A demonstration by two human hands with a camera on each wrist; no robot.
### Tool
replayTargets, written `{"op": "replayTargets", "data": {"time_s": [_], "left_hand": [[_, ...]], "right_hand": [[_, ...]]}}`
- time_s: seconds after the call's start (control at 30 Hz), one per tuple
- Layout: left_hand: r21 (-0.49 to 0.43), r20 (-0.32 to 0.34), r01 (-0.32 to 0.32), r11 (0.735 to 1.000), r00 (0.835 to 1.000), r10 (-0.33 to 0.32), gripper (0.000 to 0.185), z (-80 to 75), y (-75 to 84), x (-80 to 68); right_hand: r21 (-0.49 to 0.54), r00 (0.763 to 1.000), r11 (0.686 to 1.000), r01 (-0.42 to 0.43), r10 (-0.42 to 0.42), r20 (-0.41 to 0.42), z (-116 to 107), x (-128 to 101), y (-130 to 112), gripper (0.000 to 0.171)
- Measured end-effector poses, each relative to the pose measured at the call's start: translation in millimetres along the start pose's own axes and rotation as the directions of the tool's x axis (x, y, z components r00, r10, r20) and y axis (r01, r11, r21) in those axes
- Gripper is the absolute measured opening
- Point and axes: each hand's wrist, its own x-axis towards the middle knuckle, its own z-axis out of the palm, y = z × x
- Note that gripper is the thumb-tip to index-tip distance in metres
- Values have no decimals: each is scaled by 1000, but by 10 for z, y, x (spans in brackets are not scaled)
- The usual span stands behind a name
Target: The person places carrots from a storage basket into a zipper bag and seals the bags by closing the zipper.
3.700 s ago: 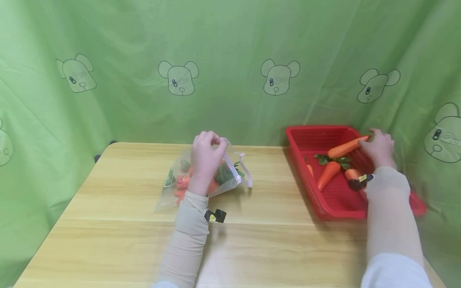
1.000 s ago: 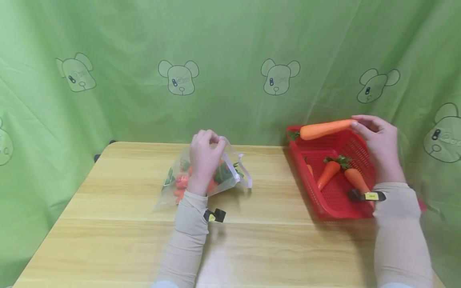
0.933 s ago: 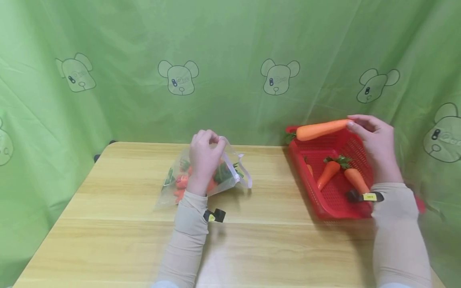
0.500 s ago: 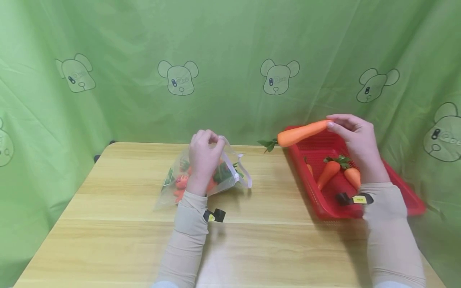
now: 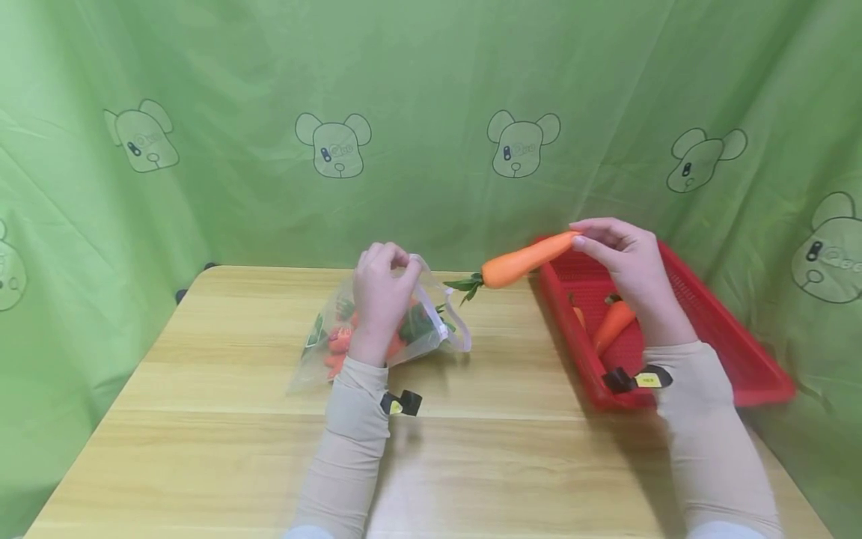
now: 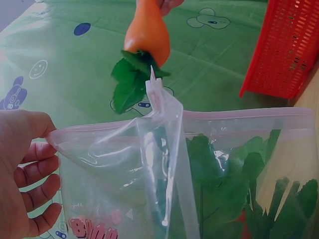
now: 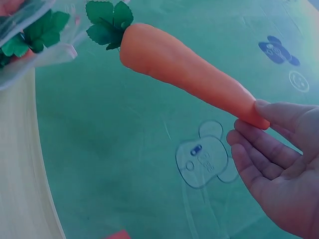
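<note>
My left hand pinches the upper edge of a clear zip bag, which holds several carrots and green leaves. The bag leans on the table with its mouth facing right. Between the thumb and fingers of my right hand is the thin tip of an orange carrot. It hangs in the air with its leafy end pointing left and slightly down, and the leaves overlap the bag's mouth strip in the head view. In the right wrist view the whole carrot shows, tip at the fingertips.
A red plastic basket stands at the right of the wooden table, below my right forearm. In it lie a carrot and part of another; my arm covers some of the inside. A green curtain hangs behind the table.
My right hand has lifted the carrot out of the red basket and carried it left, to the bag's mouth. The left hand and the bag have stayed in place.
</note>
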Motion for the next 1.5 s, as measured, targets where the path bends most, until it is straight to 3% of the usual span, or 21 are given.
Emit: {"op": "replayTargets", "data": {"time_s": [0.33, 0.5, 0.73, 0.97, 1.17, 1.37, 1.5], "left_hand": [[-4, -2, -12, 1000, 1000, 12, 13, 5, 4, 7], [-11, 1, -7, 1000, 1000, 7, 13, 9, 9, 6], [-14, 2, -8, 1000, 1000, 8, 13, 7, 14, 3], [-17, -3, 6, 1000, 1000, -6, 14, -1, 18, 8], [-21, -12, 14, 1000, 1000, -14, 14, -7, 9, 4], [-25, -17, 11, 1000, 1000, -12, 14, -4, -11, 7], [-21, -21, 5, 1000, 1000, -5, 13, -4, -15, 5]], "right_hand": [[38, 996, 999, -3, 0, 84, 220, 9, 4, 30], [48, 997, 999, 6, -9, 80, 354, -3, 12, 28], [6, 994, 995, 102, -102, 41, 556, -34, -22, 28], [-21, 987, 989, 150, -148, 69, 732, -73, -37, 27], [-62, 985, 988, 143, -136, 109, 763, -117, -49, 28], [-16, 971, 985, 175, -170, 166, 744, -144, -84, 26], [-25, 972, 982, 187, -181, 153, 792, -132, -70, 27]]}}
